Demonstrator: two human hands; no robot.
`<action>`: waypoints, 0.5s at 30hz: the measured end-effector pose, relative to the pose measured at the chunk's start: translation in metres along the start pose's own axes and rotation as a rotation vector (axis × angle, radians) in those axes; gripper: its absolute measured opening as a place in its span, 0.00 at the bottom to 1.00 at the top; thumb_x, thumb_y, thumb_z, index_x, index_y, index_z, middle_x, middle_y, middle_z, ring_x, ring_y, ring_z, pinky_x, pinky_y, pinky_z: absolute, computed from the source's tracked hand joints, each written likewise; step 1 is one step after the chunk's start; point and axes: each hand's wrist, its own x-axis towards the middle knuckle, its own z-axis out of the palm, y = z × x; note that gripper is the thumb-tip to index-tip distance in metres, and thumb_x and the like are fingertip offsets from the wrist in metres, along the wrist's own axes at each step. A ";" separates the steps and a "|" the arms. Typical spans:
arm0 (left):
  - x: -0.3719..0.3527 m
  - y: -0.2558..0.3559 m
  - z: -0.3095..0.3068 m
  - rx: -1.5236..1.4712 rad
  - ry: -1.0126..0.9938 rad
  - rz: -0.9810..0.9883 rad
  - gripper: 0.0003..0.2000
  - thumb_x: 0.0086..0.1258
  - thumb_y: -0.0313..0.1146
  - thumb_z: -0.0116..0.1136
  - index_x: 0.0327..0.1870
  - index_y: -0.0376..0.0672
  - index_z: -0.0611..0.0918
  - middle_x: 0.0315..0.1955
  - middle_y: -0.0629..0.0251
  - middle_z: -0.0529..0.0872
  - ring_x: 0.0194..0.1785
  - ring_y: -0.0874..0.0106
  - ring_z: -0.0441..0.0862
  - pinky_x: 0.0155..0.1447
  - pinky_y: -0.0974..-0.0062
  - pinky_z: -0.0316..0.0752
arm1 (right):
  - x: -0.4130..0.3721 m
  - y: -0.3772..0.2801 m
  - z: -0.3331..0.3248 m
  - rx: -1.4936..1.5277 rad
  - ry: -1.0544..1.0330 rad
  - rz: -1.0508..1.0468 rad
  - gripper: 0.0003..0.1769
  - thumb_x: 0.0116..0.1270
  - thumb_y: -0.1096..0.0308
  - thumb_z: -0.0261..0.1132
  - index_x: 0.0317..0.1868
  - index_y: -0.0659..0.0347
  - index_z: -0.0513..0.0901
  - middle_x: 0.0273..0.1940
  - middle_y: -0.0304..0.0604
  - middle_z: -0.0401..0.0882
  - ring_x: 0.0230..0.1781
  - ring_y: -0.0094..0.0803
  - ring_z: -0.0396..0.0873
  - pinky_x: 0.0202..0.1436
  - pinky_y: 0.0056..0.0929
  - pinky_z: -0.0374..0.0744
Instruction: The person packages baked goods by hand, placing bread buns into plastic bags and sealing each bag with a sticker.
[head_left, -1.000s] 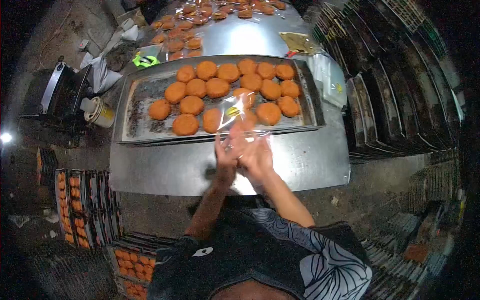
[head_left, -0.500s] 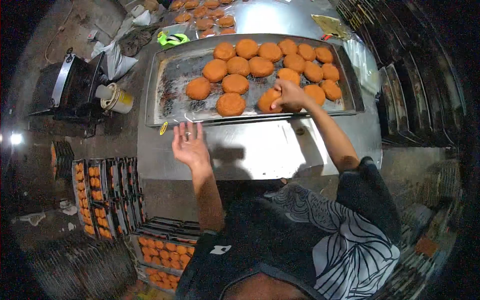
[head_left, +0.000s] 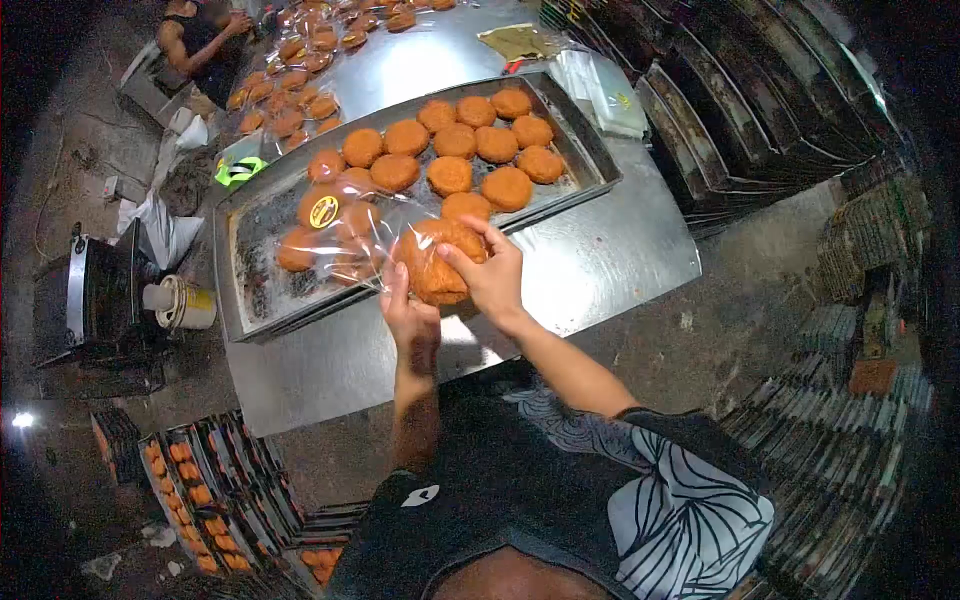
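Several round orange-brown buns (head_left: 507,188) lie in a shallow metal tray (head_left: 600,187) on the steel table. In front of the tray's near edge, my right hand (head_left: 490,275) grips buns (head_left: 437,258) from the right, its fingers wrapped over them. My left hand (head_left: 408,312) pinches a clear plastic bag (head_left: 375,225) with a yellow oval label (head_left: 324,211) at the lower left of those buns. The bag stretches over the left part of the tray, with more buns showing through it. How far the held buns are inside the bag is hard to tell.
Bagged buns (head_left: 290,85) lie at the table's far left, near a green tape dispenser (head_left: 240,172). Plastic bags (head_left: 600,92) sit behind the tray. Another person (head_left: 200,45) is at the upper left. Stacked trays (head_left: 690,130) stand right, a white bucket (head_left: 187,303) left.
My right hand has lifted buns from the tray and moved left. My left hand, earlier open with the bag at its fingertips, is now closed beside them. The view has turned.
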 end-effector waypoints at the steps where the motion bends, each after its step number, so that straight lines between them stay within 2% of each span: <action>1: -0.002 0.002 0.005 0.003 -0.001 -0.003 0.21 0.67 0.36 0.37 0.58 0.36 0.61 0.52 0.54 0.68 0.54 0.63 0.69 0.58 0.65 0.64 | -0.003 0.000 0.001 0.002 0.003 0.002 0.28 0.51 0.71 0.67 0.52 0.70 0.67 0.45 0.50 0.73 0.47 0.28 0.71 0.48 0.24 0.72; 3: -0.003 0.003 0.008 -0.109 -0.029 -0.112 0.21 0.66 0.36 0.38 0.58 0.35 0.61 0.52 0.54 0.68 0.54 0.62 0.69 0.59 0.65 0.63 | -0.013 0.002 0.001 0.150 0.072 -0.066 0.31 0.51 0.75 0.66 0.55 0.70 0.63 0.49 0.51 0.70 0.49 0.30 0.69 0.48 0.25 0.72; 4: -0.006 0.002 0.005 -0.202 -0.097 -0.211 0.21 0.66 0.37 0.38 0.58 0.35 0.61 0.53 0.53 0.68 0.57 0.63 0.66 0.61 0.66 0.59 | -0.019 0.008 0.002 0.237 0.072 -0.127 0.36 0.50 0.76 0.65 0.58 0.69 0.57 0.52 0.55 0.68 0.48 0.32 0.71 0.49 0.26 0.72; 7: -0.030 -0.037 0.015 -0.201 -0.048 -0.113 0.21 0.66 0.40 0.37 0.57 0.37 0.62 0.51 0.54 0.69 0.56 0.64 0.66 0.62 0.67 0.57 | -0.010 -0.010 -0.003 0.399 0.201 -0.036 0.39 0.51 0.77 0.64 0.60 0.66 0.52 0.56 0.56 0.62 0.49 0.36 0.70 0.49 0.27 0.73; 8: -0.029 -0.050 0.001 -0.198 -0.044 -0.123 0.21 0.66 0.40 0.37 0.57 0.37 0.62 0.51 0.54 0.69 0.56 0.64 0.66 0.62 0.67 0.57 | -0.005 -0.019 -0.001 0.303 0.232 -0.074 0.40 0.52 0.77 0.63 0.61 0.65 0.48 0.58 0.57 0.59 0.50 0.38 0.70 0.51 0.27 0.72; 9: -0.024 -0.067 -0.023 -0.422 -0.289 -0.171 0.22 0.66 0.44 0.36 0.55 0.38 0.64 0.47 0.57 0.71 0.53 0.65 0.67 0.59 0.67 0.59 | -0.005 -0.038 -0.005 0.341 0.201 0.067 0.38 0.54 0.75 0.62 0.61 0.65 0.49 0.59 0.56 0.58 0.51 0.38 0.68 0.55 0.29 0.68; 11: -0.017 -0.087 -0.059 -0.869 -0.776 -0.259 0.24 0.66 0.52 0.36 0.51 0.40 0.67 0.39 0.61 0.74 0.45 0.67 0.70 0.54 0.67 0.62 | 0.002 0.018 -0.014 -0.166 0.078 -0.195 0.34 0.56 0.74 0.60 0.60 0.64 0.53 0.57 0.52 0.62 0.47 0.33 0.71 0.49 0.31 0.73; 12: -0.029 -0.056 -0.039 -0.431 -0.274 -0.284 0.23 0.65 0.55 0.35 0.45 0.43 0.70 0.34 0.65 0.74 0.40 0.70 0.71 0.48 0.69 0.66 | -0.009 0.024 -0.018 -0.163 0.084 -0.186 0.34 0.56 0.74 0.60 0.60 0.64 0.53 0.57 0.52 0.62 0.47 0.33 0.71 0.49 0.31 0.73; 13: -0.032 -0.043 -0.019 -0.427 -0.276 -0.285 0.23 0.65 0.55 0.35 0.45 0.43 0.70 0.34 0.65 0.74 0.40 0.70 0.71 0.48 0.69 0.66 | -0.024 0.027 -0.021 0.165 -0.070 -0.174 0.27 0.57 0.72 0.59 0.57 0.64 0.61 0.52 0.53 0.67 0.44 0.35 0.73 0.44 0.33 0.74; 14: -0.035 -0.037 0.001 -0.238 -0.076 -0.327 0.22 0.65 0.55 0.35 0.43 0.44 0.70 0.33 0.67 0.74 0.37 0.71 0.71 0.45 0.71 0.67 | -0.030 0.029 -0.025 0.493 -0.230 -0.159 0.22 0.57 0.70 0.58 0.53 0.64 0.68 0.48 0.54 0.72 0.41 0.36 0.76 0.40 0.35 0.76; 15: -0.040 -0.039 0.014 -0.050 0.127 -0.364 0.22 0.65 0.55 0.34 0.42 0.45 0.70 0.31 0.68 0.74 0.35 0.72 0.71 0.42 0.72 0.69 | -0.019 0.029 -0.034 0.496 -0.235 -0.158 0.22 0.57 0.70 0.58 0.53 0.64 0.68 0.48 0.54 0.72 0.41 0.36 0.76 0.40 0.35 0.76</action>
